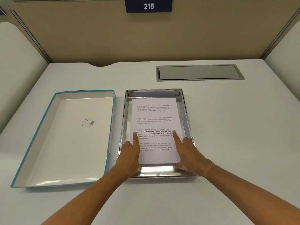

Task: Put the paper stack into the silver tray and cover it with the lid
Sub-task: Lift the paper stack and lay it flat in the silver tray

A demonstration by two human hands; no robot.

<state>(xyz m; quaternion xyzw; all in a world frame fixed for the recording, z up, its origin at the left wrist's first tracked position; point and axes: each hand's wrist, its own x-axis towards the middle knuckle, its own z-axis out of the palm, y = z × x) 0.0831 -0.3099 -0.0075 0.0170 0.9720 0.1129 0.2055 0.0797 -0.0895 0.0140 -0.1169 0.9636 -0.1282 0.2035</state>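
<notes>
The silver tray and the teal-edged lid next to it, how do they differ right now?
The silver tray is shiny metal; the lid is white card with teal outer sides. The tray holds the paper stack, with the left hand and right hand pressing index fingers on it; the lid holds nothing, showing only a small dark mark. The tray sits centre, the lid to its left. Both are shallow open-topped rectangles.

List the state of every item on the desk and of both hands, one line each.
Paper: lying flat inside the tray, printed side up.
Tray: uncovered, holding the paper.
Lid: off, lying upside down left of the tray.
Desk hatch: closed.
Left hand: index finger pressing on the paper.
Right hand: index finger pressing on the paper.
</notes>
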